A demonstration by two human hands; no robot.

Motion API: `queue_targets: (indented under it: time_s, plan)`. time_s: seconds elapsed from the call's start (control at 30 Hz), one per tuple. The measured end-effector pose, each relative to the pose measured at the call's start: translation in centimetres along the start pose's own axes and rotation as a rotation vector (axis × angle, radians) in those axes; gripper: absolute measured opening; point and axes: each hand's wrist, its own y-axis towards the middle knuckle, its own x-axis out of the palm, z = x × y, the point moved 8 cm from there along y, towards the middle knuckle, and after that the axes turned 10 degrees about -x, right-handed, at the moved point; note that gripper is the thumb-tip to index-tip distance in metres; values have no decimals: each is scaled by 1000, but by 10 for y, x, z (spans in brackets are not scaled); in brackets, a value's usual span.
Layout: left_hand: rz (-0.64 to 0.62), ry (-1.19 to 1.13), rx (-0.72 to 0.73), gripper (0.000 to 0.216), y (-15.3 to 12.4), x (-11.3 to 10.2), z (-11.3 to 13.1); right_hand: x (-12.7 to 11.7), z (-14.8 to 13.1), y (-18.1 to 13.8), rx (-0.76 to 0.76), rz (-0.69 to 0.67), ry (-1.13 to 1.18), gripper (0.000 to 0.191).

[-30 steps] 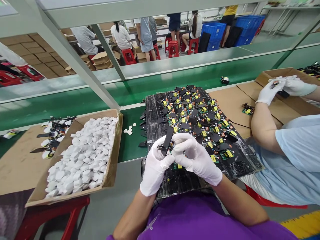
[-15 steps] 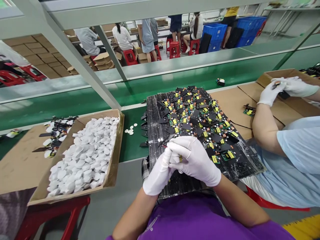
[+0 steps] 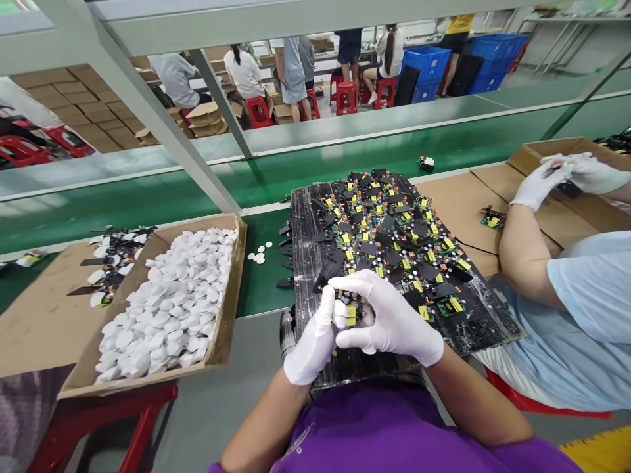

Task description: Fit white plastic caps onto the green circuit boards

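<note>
Both my hands wear white gloves and meet over the near edge of a black tray (image 3: pixel 305 217). My left hand (image 3: pixel 311 341) and my right hand (image 3: pixel 389 318) are closed together on one small circuit board (image 3: pixel 351 314) with a yellow part and a black strip (image 3: pixel 327 272) sticking up from it. The tray carries a pile of several similar circuit boards (image 3: pixel 389 230) with black strips.
A cardboard box of white round caps (image 3: pixel 162 302) sits to my left, with finished pieces (image 3: pixel 111 259) on cardboard beyond it. A green conveyor belt (image 3: pixel 148 197) runs behind. A co-worker's gloved hands (image 3: pixel 562 174) work over a box at right. People sit in the background.
The black strip, held high above my left hand a second ago, has come down. My hands have closed together, and the board's yellow part now shows between my fingers.
</note>
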Motion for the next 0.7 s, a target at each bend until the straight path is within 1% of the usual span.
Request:
queue_targets:
  time_s: [0.07, 0.17, 0.23, 0.3, 0.37, 0.43, 0.5, 0.53, 0.57, 0.6, 0.63, 0.7]
  plan:
    - [39, 51, 67, 62, 0, -3, 0, 0, 2, -1, 31, 36, 67, 54]
    - [35, 40, 165, 60, -3, 0, 5, -3, 1, -1, 8, 123, 159, 36]
    - [7, 28, 182, 59, -4, 4, 7, -5, 0, -1, -31, 144, 188, 32]
    - [-14, 50, 164, 60, -5, 7, 7, -3, 1, -1, -43, 126, 199, 37]
    - [-5, 87, 172, 62, -5, 9, 9, -1, 5, -2, -20, 114, 223, 40]
    - [16, 98, 224, 62, -6, 9, 12, -1, 11, -4, 21, 154, 274, 34]
    - [23, 104, 272, 63, -7, 9, 14, -3, 14, -5, 42, 206, 330, 23]
    - [20, 110, 279, 64, -7, 9, 15, -2, 14, -5, 40, 205, 347, 19]
    - [25, 117, 270, 65, -7, 9, 14, -1, 12, -4, 27, 175, 353, 19]
    - [41, 116, 251, 65, -7, 8, 14, 1, 9, -2, 0, 127, 340, 24]
    - [61, 106, 224, 66, -7, 5, 14, 3, 5, 0, -32, 69, 303, 35]
    - [104, 61, 160, 66, -8, 1, 14, 4, -2, 1, -101, -19, 148, 58]
